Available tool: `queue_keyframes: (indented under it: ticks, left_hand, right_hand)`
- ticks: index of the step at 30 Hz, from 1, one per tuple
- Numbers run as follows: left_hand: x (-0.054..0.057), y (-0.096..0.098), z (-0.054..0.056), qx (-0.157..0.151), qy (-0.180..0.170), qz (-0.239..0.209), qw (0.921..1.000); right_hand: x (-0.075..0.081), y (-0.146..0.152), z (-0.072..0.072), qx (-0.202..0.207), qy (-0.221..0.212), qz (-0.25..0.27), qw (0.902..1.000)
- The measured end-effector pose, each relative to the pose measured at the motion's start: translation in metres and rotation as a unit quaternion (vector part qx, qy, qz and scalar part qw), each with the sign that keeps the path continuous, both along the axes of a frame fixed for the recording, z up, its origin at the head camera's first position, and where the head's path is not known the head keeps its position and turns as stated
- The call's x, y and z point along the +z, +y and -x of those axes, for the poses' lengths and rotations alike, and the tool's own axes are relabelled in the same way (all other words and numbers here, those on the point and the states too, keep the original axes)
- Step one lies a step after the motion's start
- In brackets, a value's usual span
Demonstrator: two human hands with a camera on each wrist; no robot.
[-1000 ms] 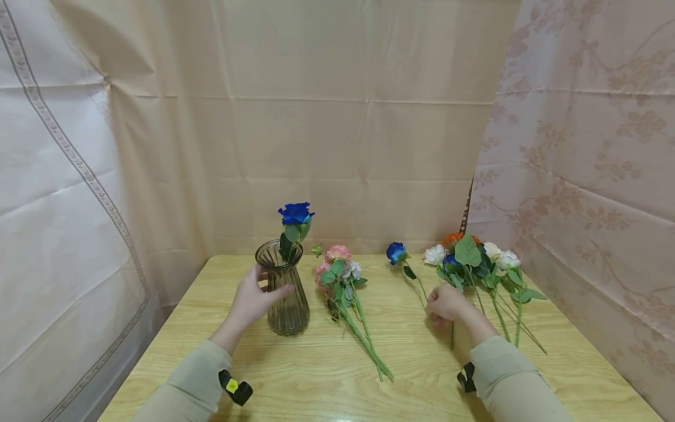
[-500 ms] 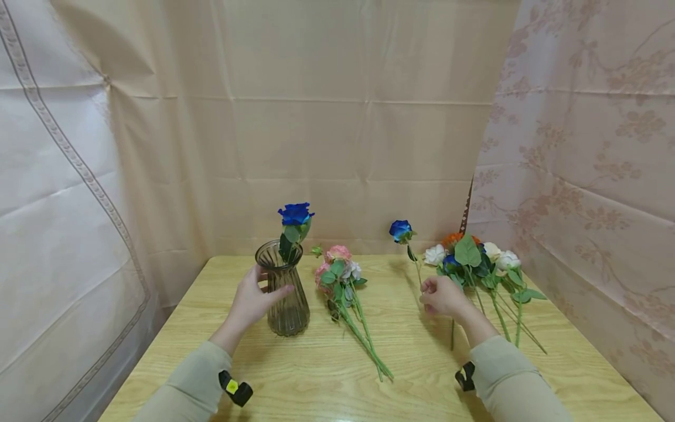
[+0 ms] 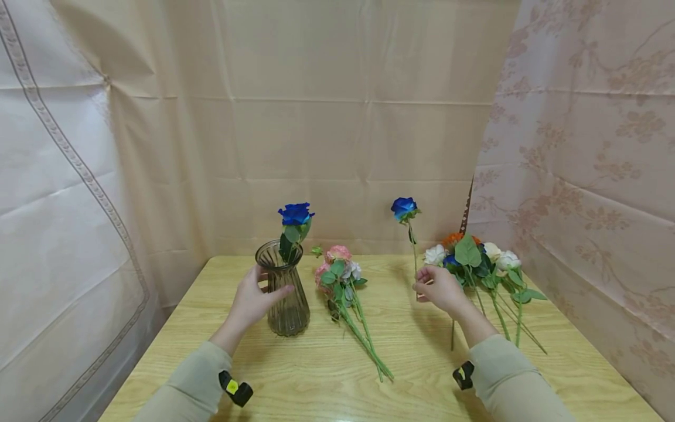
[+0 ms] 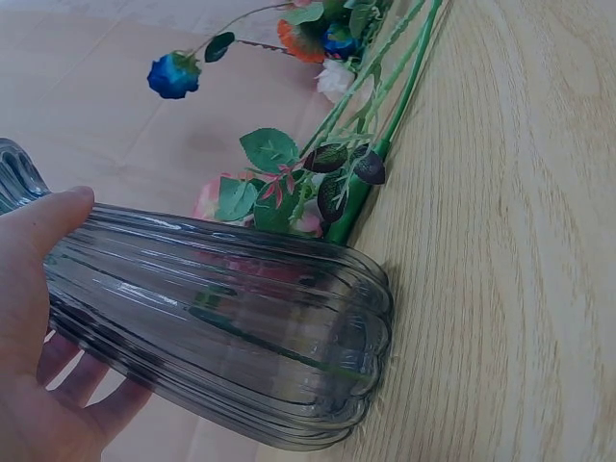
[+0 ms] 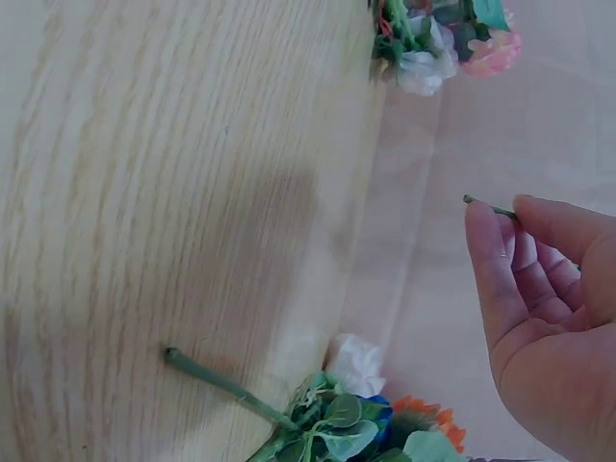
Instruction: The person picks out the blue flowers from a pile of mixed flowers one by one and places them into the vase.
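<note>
One left hand (image 3: 255, 300), left of centre in the lower half of the head view, grasps a ribbed glass vase (image 3: 289, 305), which stands on the table (image 3: 316, 375) with a blue rose (image 3: 296, 214) in it. Near the centre lies a pink-and-white bunch (image 3: 337, 275). Right of centre, a second blue rose (image 3: 404, 208) rises nearly upright, its stem pinched by the right hand (image 3: 442, 288). Farther right lies a mixed flower pile (image 3: 467, 251).

On the wooden table (image 3: 316, 392) sit a glass vase (image 3: 287, 308), a pink-and-white flower bunch (image 3: 337, 268) and a mixed flower pile (image 3: 467, 251).
</note>
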State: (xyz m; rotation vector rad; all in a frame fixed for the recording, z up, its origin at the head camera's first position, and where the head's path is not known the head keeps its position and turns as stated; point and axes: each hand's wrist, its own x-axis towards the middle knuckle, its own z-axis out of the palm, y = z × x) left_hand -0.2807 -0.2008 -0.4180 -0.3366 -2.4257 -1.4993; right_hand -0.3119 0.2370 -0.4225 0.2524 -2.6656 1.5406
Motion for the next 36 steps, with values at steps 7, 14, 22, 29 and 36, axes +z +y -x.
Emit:
queue_keyframes:
  ticks: [7,14,22,29,36]
  left_hand:
    - [-0.001,0.0,0.0,-0.001,0.003,-0.001,1.0]
    - [-0.001,-0.001,0.001,-0.002,0.003,-0.003,1.0]
    - [-0.002,-0.001,0.001,-0.001,0.007,0.0,1.0]
    - [-0.001,-0.001,0.0,-0.003,0.007,-0.001,1.0]
    - [-0.001,-0.001,0.0,-0.002,0.006,0.001,1.0]
  right_hand:
    - [0.004,-0.007,-0.003,0.004,0.038,-0.006,0.9993]
    - [0.004,-0.014,-0.002,0.011,0.058,0.0,0.9982]
    - [0.009,-0.025,-0.007,0.013,0.064,0.007,0.9979]
    - [0.009,-0.035,-0.012,0.034,0.07,0.019,0.9967]
    - [0.008,-0.048,-0.017,0.046,0.077,0.003,0.9959]
